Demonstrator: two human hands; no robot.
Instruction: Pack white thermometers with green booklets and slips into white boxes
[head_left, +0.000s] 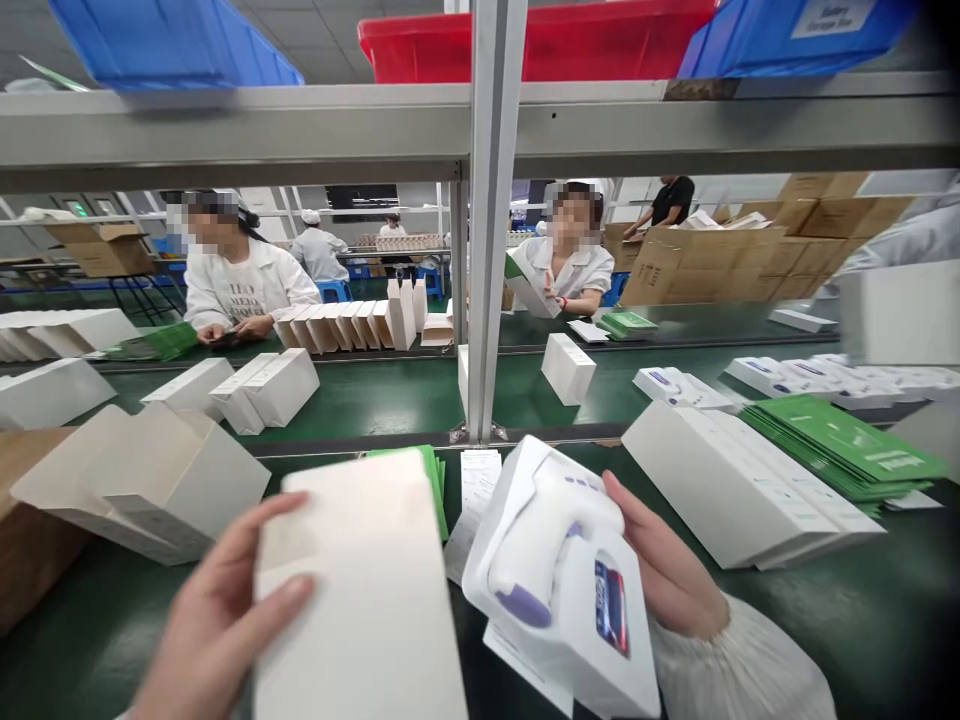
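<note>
My left hand (225, 610) grips a white box (360, 600) by its left edge, thumb on the near face. Beside it, my right hand (667, 560) holds a white plastic tray (559, 580) from its right side. Set in that tray are a white handheld device (529, 545) with purple parts and a pack of batteries (611, 605). A white sheet (525, 665) shows beneath the tray. Behind the two held things lie a printed paper (480, 478) and some green booklets (435, 485), partly hidden by the box.
Open white boxes (172, 480) stand at left; closed white boxes (727, 480) and stacked green booklets (847, 440) lie at right. A metal post (491, 230) rises ahead. Across the green belt (382, 385), co-workers (247, 270) handle items. Blue and red bins (600, 40) sit overhead.
</note>
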